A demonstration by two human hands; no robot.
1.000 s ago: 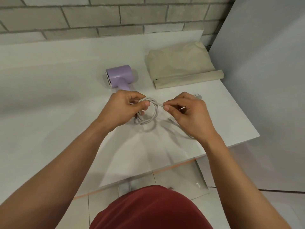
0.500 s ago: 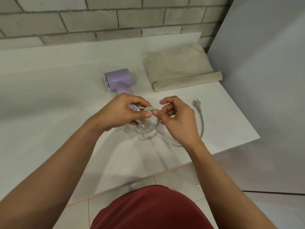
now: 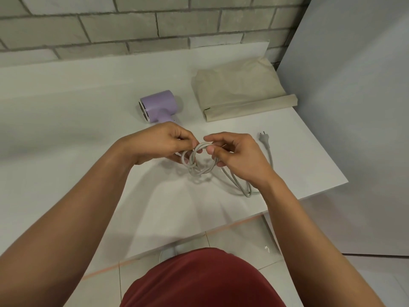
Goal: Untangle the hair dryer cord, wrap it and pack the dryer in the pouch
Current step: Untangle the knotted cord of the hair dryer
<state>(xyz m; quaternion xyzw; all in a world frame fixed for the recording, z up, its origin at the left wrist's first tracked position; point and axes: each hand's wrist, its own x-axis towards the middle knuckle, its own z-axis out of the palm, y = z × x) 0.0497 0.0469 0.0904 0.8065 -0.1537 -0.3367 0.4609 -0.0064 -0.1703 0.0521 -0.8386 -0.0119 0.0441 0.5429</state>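
Here, the knotted grey cord (image 3: 200, 167) is held over the table (image 3: 88, 120) between both hands: the tangle's left side is pinched in the closed grip of the left hand (image 3: 163, 142), its right side between the thumb and curled fingers of the right hand (image 3: 239, 156). The lilac hair dryer (image 3: 159, 108) is laid just beyond the left hand, the beige pouch (image 3: 239, 89) flat to its right. The cord's slack is looped under the right wrist, its plug (image 3: 264, 138) laid beside that hand.

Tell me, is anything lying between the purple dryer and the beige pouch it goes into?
Nothing visible does: only white table separates the hair dryer from the pouch on its right. The knotted cord, pinched by the left hand and right hand, is nearer the person.
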